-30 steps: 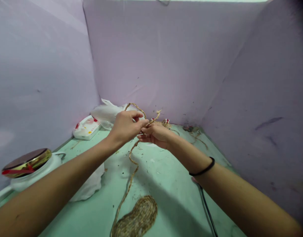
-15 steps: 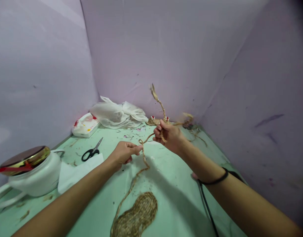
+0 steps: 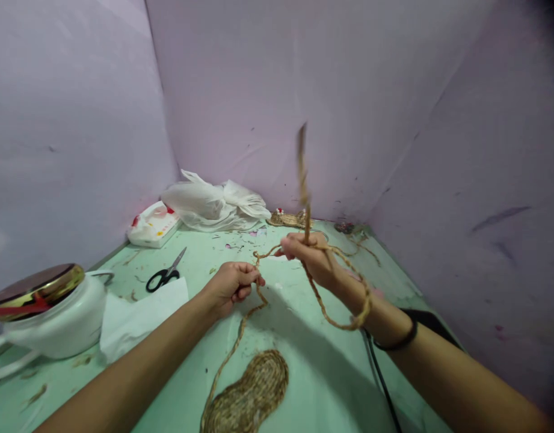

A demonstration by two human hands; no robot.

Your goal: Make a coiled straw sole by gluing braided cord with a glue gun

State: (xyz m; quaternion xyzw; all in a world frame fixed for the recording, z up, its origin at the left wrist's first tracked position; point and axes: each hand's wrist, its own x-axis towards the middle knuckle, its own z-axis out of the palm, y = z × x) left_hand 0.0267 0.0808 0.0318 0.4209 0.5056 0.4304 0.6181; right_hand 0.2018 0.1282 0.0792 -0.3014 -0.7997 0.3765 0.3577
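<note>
My left hand (image 3: 235, 285) pinches a thin braided straw cord (image 3: 241, 329) near the middle of the view, just below a small kink in it. From there the cord runs down to a woven, sole-shaped straw piece (image 3: 254, 394) lying on the green table. Higher and to the right, my right hand (image 3: 310, 255) is closed on the cord's other part. A large loop of cord hangs beside that hand and over the wrist, and a blurred frayed end stands up above it.
Black-handled scissors (image 3: 166, 273) and a white cloth (image 3: 139, 316) lie left, near a white pot (image 3: 62, 322) with a gold-rimmed lid. Behind are a white box (image 3: 156, 225), a plastic bag (image 3: 216, 204) and a straw piece with beads (image 3: 288, 219). A black cable (image 3: 381, 379) runs at right.
My right hand has shifted slightly right and down. The cord beside it has swung into a wide loop, and its frayed end points higher. My left hand still pinches the cord.
</note>
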